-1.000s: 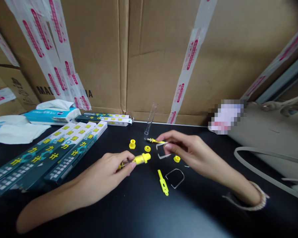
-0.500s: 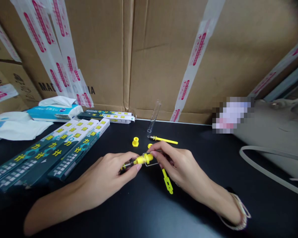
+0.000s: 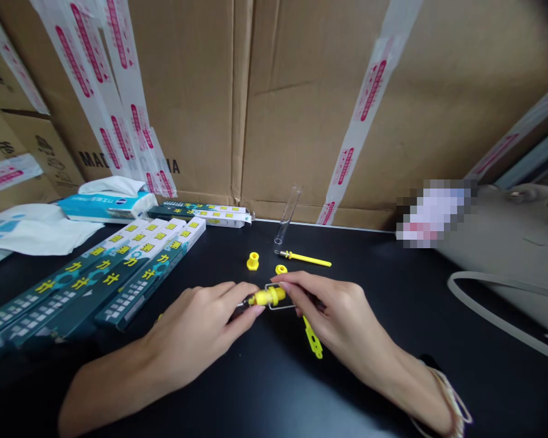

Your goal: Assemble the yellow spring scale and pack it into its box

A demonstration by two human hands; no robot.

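Between the two hands is a yellow plastic plug [image 3: 265,297] with a collar, apparently part of a spring force gauge. My left hand [image 3: 205,316] is closed around its left end, where a dark metallic piece [image 3: 243,302] partly shows between thumb and fingers. My right hand [image 3: 338,310] pinches a bent metal wire loop [image 3: 281,308], whose open ends sit at the plug's collar. Its fingertips hide the loop's far end. Below the right fingers lies a flat yellow strip [image 3: 314,340] with slots. Just behind them sits a small yellow ring [image 3: 281,269].
A yellow flanged cap [image 3: 252,261], a yellow rod with a spring end [image 3: 308,259] and a clear tube [image 3: 288,216] lie beyond the hands. Several gauge boxes [image 3: 153,274] and a tissue pack [image 3: 107,205] are at left. A bag [image 3: 506,243] stands at right, cardboard boxes [image 3: 292,121] behind.
The view has shifted slightly, so things appear a little further right. My left fingers now cover more of the dark metallic piece. Both hands keep their grip on the plug and wire loop.
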